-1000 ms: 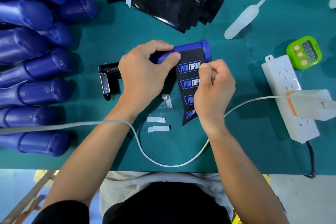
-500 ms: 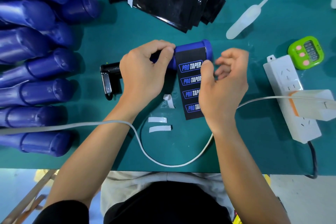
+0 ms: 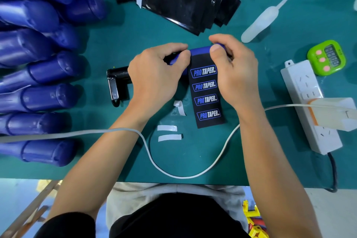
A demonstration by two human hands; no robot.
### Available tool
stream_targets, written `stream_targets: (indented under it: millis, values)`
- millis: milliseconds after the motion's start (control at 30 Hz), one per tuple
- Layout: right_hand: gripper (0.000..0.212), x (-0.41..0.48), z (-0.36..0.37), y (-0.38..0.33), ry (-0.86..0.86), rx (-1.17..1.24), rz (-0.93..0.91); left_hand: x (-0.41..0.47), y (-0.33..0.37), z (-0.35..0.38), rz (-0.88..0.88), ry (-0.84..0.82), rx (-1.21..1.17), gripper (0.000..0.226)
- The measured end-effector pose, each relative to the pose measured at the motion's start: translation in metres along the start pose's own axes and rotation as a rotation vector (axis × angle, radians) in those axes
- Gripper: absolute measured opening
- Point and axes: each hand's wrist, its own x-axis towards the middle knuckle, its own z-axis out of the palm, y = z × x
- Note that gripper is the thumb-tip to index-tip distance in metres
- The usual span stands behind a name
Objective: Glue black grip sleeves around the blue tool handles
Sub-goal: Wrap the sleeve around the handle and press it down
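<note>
Pressing the leading edge of the black sleeve (image 3: 207, 100) onto the blue handle (image 3: 200, 50) is judged to be the step in hand. The handle is held crosswise near the middle of the tabletop (image 3: 135, 31), with its black metal end (image 3: 117, 73) left sticking out to the left. The left hand (image 3: 154, 75) is wrapped round the handle's middle, its grip closed on it, and the thumb tip is laid just beside the sleeve's left edge. The right hand (image 3: 235, 75) is curled over the handle's far end, its grip likewise closed on the handle, and its thumb is pressed down at the sleeve's upper right corner.

Only the top of the sleeve is laid over the handle. The rest (four printed logos can be counted on it) is spread flat on the tabletop toward the person and is not yet wound, so the wrap is judged to be barely begun.

The next move is expected to call for the handle to be rolled toward the person, or for the loose length to be drawn up and round. The edge would need to be kept square so that no skew or wrinkle is built in. Whether adhesive is exposed under the loose part cannot be told.

White strips (image 3: 167, 128) are scattered just left of the sleeve, and a white cable (image 3: 183, 176) is looped near the front edge. More blue handles (image 3: 38, 98) are ranked at the left, and spare sleeves (image 3: 183, 2) are stacked at the top.
</note>
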Motion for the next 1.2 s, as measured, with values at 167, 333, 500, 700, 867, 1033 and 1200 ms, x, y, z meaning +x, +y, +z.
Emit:
stream_targets:
  millis: [167,333,500,700,867,1033,1200]
  values:
    - [0.029,-0.001,-0.003,0.006,-0.03,0.16,-0.015,-0.003,-0.004,0.0,0.066,-0.015,-0.011,0.026]
    - [0.017,-0.002,-0.003,0.009,-0.034,0.07,-0.096,-0.008,-0.011,-0.007,0.151,-0.082,-0.016,0.045]
    - [0.008,-0.001,-0.002,0.013,0.026,0.146,-0.154,-0.01,-0.01,-0.007,0.204,-0.093,0.047,0.051]
    - [0.02,-0.002,0.0,0.012,0.051,0.208,-0.152,-0.012,-0.009,-0.007,0.199,-0.079,0.045,0.045]
    - [0.023,-0.003,0.001,0.008,0.04,0.271,-0.134,-0.011,-0.01,-0.008,0.217,-0.089,0.061,0.042]
    - [0.022,-0.003,0.003,0.008,0.04,0.279,-0.122,-0.012,-0.012,-0.008,0.226,-0.087,0.054,0.042]
    - [0.02,-0.005,0.003,0.007,0.031,0.285,-0.115,-0.011,-0.014,-0.009,0.233,-0.093,0.066,0.043]
